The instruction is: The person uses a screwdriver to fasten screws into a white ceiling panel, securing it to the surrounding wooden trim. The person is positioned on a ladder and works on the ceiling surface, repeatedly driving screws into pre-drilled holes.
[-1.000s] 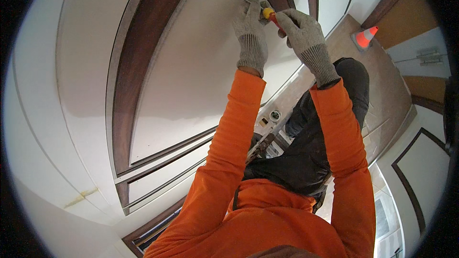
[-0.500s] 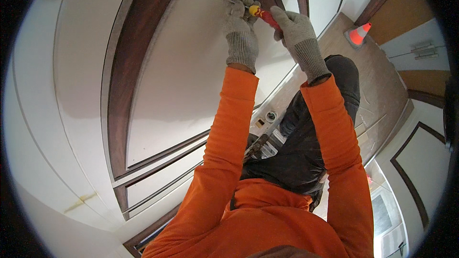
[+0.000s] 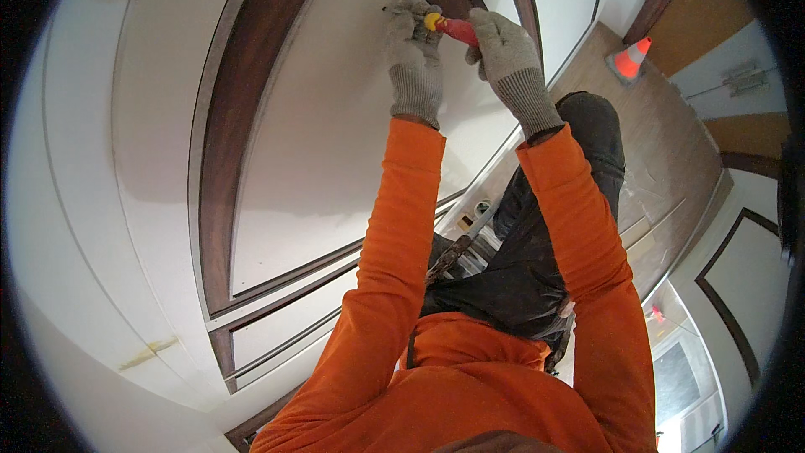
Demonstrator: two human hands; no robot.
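A screwdriver with a red and yellow handle (image 3: 454,29) is held up against a white panel (image 3: 327,117) framed in dark brown wood trim (image 3: 226,117). My right hand (image 3: 506,44), in a grey knitted glove, is closed round the red end of the handle. My left hand (image 3: 414,54), gloved alike, has its fingers closed about the shaft just ahead of the yellow collar. Those fingers hide most of the shaft, and a small dark tip shows beyond them at the panel's surface. Whether the tip sits in a screw is too small to tell.
An orange and white traffic cone (image 3: 629,60) stands on the brown floor (image 3: 671,151) at the far right. Below my arms, by my bent leg (image 3: 591,130), lie a round roll-like thing (image 3: 482,207) and other small items. A white trimmed panel (image 3: 738,277) is at the right.
Both hands and the screwdriver have shifted slightly left in view, and the handle lies a little flatter. The grip of both hands stays the same.
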